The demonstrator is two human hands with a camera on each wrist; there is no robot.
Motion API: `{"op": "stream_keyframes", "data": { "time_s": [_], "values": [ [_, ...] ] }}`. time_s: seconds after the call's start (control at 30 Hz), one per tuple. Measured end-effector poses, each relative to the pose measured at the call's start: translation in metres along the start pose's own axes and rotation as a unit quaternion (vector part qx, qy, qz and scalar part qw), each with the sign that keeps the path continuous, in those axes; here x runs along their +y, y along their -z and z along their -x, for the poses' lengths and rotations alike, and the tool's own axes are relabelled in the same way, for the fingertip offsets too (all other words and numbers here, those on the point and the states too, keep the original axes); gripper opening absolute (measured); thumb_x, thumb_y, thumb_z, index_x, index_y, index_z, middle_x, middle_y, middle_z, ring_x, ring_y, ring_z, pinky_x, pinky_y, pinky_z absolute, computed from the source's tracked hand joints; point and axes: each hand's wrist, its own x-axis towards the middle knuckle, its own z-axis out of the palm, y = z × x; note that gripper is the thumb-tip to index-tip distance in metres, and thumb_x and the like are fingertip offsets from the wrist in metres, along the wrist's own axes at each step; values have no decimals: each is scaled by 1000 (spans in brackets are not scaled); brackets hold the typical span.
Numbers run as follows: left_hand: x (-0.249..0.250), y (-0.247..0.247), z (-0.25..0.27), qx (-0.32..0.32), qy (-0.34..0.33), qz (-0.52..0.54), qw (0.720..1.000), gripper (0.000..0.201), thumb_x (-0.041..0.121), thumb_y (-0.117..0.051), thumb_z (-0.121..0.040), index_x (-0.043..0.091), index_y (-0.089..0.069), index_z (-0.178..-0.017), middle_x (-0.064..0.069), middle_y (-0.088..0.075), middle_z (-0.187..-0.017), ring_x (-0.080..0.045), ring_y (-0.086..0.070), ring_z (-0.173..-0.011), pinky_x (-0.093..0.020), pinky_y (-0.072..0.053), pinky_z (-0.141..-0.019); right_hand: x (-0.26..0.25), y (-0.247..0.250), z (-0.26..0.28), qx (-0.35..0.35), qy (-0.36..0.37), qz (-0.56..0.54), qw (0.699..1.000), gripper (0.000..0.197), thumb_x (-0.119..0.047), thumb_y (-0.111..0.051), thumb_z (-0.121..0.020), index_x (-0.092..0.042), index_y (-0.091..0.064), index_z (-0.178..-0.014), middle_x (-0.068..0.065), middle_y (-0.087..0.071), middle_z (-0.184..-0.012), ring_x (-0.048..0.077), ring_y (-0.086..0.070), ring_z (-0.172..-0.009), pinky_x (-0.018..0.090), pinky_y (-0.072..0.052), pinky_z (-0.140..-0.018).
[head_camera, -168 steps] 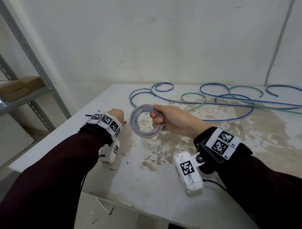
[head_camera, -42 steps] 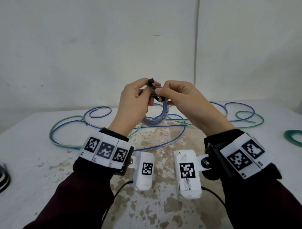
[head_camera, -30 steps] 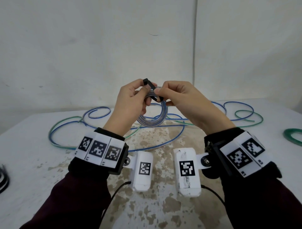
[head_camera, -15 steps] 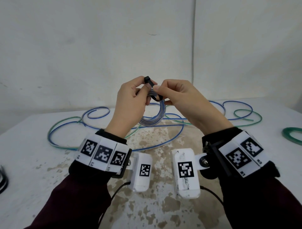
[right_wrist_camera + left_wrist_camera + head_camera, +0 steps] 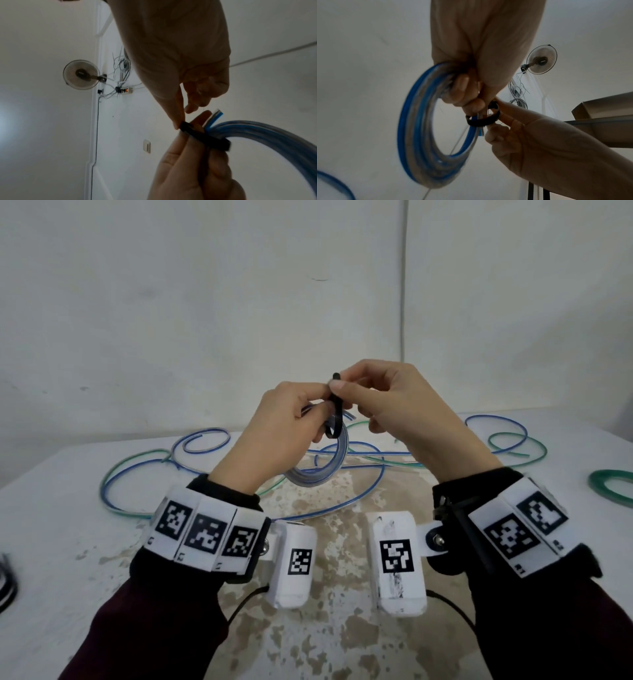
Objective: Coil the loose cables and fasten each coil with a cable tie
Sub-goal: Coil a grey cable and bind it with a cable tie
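Observation:
Both hands are raised above the white table (image 5: 68,508). A small coil of blue and clear cable (image 5: 322,467) hangs from my left hand (image 5: 318,409), whose fingers curl round the coil's top. A black cable tie (image 5: 337,412) loops around that bundle. My right hand (image 5: 337,386) pinches the tie's upper end between thumb and forefinger. In the left wrist view the tie (image 5: 484,120) forms a loose ring round the coil (image 5: 419,135). The right wrist view shows the tie (image 5: 202,136) crossing the strands (image 5: 274,135) next to the cut cable ends.
Loose blue and green cables (image 5: 359,494) sprawl across the far half of the table. A green coil (image 5: 613,486) lies at the right edge and a dark coil (image 5: 7,580) at the left edge. The wall stands close behind.
Earlier my right hand held the coil alone while the left was down by the table's left side. Over the last second my right hand's pinch has shifted up to the tie's upper end.

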Motion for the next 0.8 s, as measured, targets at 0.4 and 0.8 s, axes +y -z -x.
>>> {"op": "stream_keyframes", "data": {
  "time_s": [0.4, 0.8],
  "values": [
    [18, 3, 7, -153, 17, 110, 982, 32, 18, -39, -102, -2, -61, -91, 1, -38, -55, -11, -27, -46, -16, -28, -43, 10, 19, -10, 169, -4, -85, 982, 24, -11, -62, -90, -17, -51, -69, -2, -54, -75, 10, -57, -64, 22, -50, -54],
    [14, 15, 5, -93, 68, 179, 977, 28, 15, -40, -101, 1, -64, -99, 2, -38, -50, -13, -18, -50, -18, -19, -40, -6, 10, -2, -25, -10, -137, 990, 12, -7, -60, -90, -9, -57, -78, 5, -65, -73, 13, -65, -68, 27, -57, -71]
  ]
}}
